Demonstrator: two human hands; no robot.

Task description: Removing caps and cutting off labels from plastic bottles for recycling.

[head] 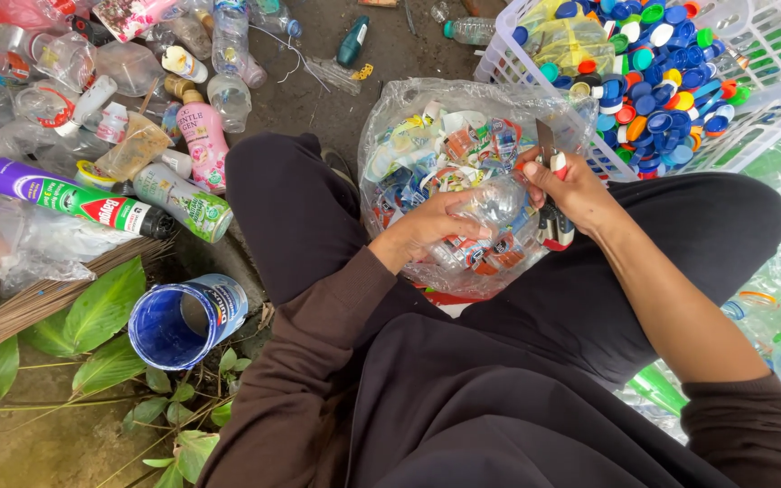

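Both hands meet over the lap: the left hand (pixel 436 226) curls its fingers (pixel 474 201) around a clear plastic bottle (pixel 496 206), gripping it from the near side, while the right hand (pixel 576 185) is closed on a small knife with a red-and-white handle (pixel 549 155), its blade pointing up and away from the body. The bottle lies between the two hands, its long axis running roughly left to right, touching the left palm and just beside the right fingers, so the blade sits directly at the bottle's right end. Under them sits a clear bag of torn labels (pixel 409 154), resting between the knees. Beyond, a white basket of coloured caps (pixel 752 99) stands right; loose bottles (pixel 92 99) and a blue tub (pixel 178 321) lie left.
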